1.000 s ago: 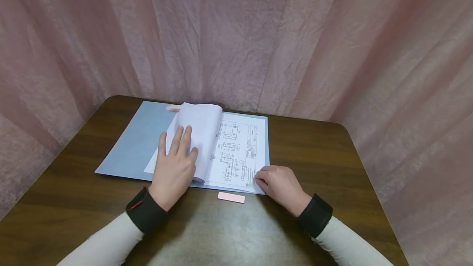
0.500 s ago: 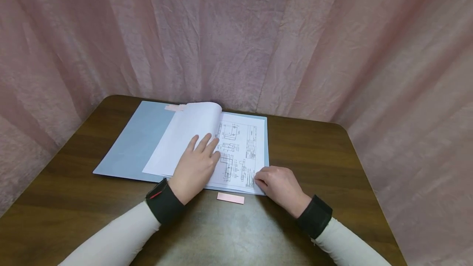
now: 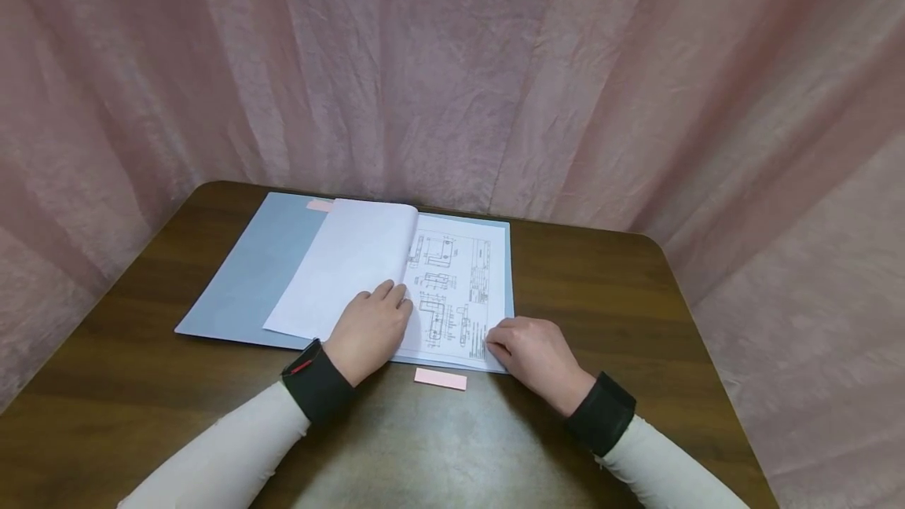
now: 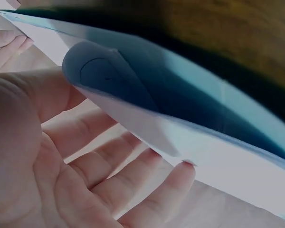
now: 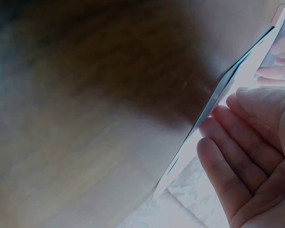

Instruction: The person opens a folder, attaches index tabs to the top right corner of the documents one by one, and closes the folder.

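Note:
A light blue folder (image 3: 240, 281) lies opened out on the table. Turned-over white sheets (image 3: 346, 250) curve at a fold beside a page of technical drawings (image 3: 474, 273). My left hand (image 3: 371, 328) rests on the turned sheets near the fold, fingers spread slightly; the left wrist view shows its fingertips touching the paper beside the curled-over sheets (image 4: 109, 71). My right hand (image 3: 537, 352) rests at the drawing page's lower right corner. In the right wrist view its loosely bent fingers (image 5: 223, 161) touch the page along the edge.
A pink sticky-note strip (image 3: 441, 379) lies on the brown wooden table (image 3: 594, 289) in front of the folder. Another pink strip (image 3: 320, 205) shows at the folder's top, left of the turned sheets. A pink curtain (image 3: 452, 77) hangs behind the table.
My left hand has moved right across the turned sheets, then settled near their fold, its fingers more bent. The sheets lie flatter and further left. My right hand has stayed at the corner.

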Tool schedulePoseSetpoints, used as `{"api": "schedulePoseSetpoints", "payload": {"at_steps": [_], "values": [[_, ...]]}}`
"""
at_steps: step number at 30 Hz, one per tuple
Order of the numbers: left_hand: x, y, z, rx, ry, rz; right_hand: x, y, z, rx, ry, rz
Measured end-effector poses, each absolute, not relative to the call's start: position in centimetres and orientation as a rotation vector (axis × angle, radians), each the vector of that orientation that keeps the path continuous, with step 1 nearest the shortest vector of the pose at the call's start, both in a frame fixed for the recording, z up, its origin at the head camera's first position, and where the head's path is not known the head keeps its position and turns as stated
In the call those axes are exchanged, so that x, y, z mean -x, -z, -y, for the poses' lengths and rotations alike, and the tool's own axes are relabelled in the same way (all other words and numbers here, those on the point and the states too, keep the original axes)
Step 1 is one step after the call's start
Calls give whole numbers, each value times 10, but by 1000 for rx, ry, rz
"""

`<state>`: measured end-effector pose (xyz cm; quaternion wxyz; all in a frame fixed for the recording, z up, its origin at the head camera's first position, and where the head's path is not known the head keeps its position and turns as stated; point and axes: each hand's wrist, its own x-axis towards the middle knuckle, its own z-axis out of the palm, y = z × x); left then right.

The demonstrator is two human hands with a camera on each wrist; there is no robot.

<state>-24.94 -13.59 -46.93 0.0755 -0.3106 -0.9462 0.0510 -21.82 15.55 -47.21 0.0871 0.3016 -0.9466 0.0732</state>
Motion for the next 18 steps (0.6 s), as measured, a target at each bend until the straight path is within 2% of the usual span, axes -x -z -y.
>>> {"api": "schedulePoseSetpoints", "payload": {"at_steps": [18], "values": [[251,471,131,912,-144,2787,219,473,-156,-886,-233,2822]]}}
